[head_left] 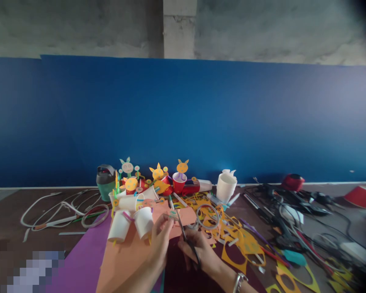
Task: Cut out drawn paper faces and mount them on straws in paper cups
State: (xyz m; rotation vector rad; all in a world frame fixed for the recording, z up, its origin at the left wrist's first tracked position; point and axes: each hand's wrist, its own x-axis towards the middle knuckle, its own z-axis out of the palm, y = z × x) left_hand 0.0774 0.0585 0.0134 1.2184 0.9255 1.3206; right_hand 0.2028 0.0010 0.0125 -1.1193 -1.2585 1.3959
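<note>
Black-handled scissors (187, 242) are gripped in my right hand (199, 248), their blades pointing up and to the left. My left hand (161, 236) pinches a small pale paper piece (172, 214) near the blade tips. Beyond my fingers an orange-pink paper piece (186, 216) lies on the table. Two upturned white cups, one further left (118, 226) and one closer to my left hand (144, 221), stand on a large orange sheet (110, 260). Behind them are cups with paper animal faces, one on a red cup (179, 183).
Yellow paper scraps (244, 240) spread right of my hands. A white cup (226, 187) stands behind them. Tangled cables and dark tools (288, 228) lie far right, white cables (57, 207) at left beside a green-grey container (106, 183). Purple paper (82, 260) lies at front left.
</note>
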